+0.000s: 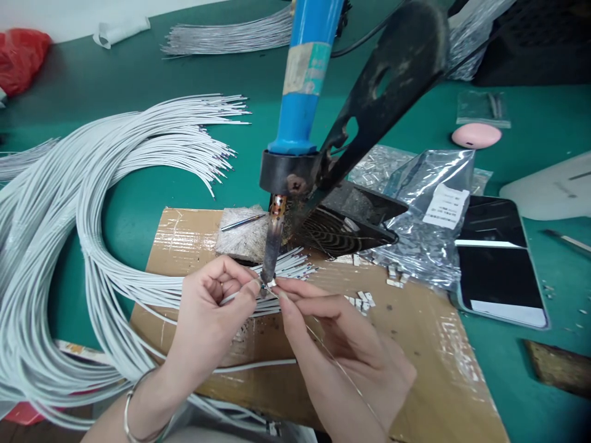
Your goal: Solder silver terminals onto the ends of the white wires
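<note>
A blue-handled soldering iron (305, 92) hangs fixed in a dark metal stand (392, 74), its tip (270, 255) pointing down over a taped cardboard sheet (415, 344). My left hand (210, 307) pinches the end of a white wire (231, 298) right under the tip. My right hand (332, 344) pinches a small metal piece and a thin strand of solder (337, 363) at the same spot. Fingertips of both hands meet at the tip.
A big bundle of white wires (69, 215) loops across the green table at the left. Small metal parts (362, 300) lie on the cardboard. A silver bag of parts (425, 227), a phone (496, 258), a pink object (475, 135) and a grey pad (240, 234) lie nearby.
</note>
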`<control>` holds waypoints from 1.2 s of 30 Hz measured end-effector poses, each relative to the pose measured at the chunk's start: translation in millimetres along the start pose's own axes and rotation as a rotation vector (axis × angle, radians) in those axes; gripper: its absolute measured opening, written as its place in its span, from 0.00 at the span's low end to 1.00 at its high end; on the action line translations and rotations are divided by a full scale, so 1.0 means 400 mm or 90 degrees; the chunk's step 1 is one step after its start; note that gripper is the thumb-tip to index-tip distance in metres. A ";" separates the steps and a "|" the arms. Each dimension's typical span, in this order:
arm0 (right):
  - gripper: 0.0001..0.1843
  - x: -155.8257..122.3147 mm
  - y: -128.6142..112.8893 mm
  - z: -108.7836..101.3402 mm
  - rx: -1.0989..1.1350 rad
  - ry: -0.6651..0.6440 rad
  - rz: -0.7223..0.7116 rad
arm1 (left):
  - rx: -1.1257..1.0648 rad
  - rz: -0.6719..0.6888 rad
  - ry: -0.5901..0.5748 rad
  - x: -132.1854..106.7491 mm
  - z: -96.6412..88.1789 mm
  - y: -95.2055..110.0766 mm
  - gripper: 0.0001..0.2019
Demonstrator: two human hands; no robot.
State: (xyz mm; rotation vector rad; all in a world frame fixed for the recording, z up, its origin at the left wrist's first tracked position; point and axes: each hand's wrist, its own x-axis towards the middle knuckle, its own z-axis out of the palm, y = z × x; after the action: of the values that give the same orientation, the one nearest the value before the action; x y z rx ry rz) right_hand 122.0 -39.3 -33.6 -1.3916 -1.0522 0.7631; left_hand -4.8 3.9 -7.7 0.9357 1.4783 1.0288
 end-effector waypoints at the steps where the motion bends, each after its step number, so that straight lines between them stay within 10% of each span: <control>1: 0.08 0.001 0.000 0.001 0.002 0.001 0.000 | -0.001 -0.002 0.000 0.000 0.001 0.001 0.07; 36: 0.09 0.000 0.009 -0.001 0.003 -0.017 -0.010 | -0.011 0.003 -0.017 0.005 -0.004 -0.006 0.07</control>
State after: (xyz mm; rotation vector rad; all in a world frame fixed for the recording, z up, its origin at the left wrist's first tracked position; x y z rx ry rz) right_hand 122.9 -39.3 -37.0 -1.3702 -1.0801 0.7739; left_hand -6.5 4.8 -10.5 0.9380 1.4432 1.0277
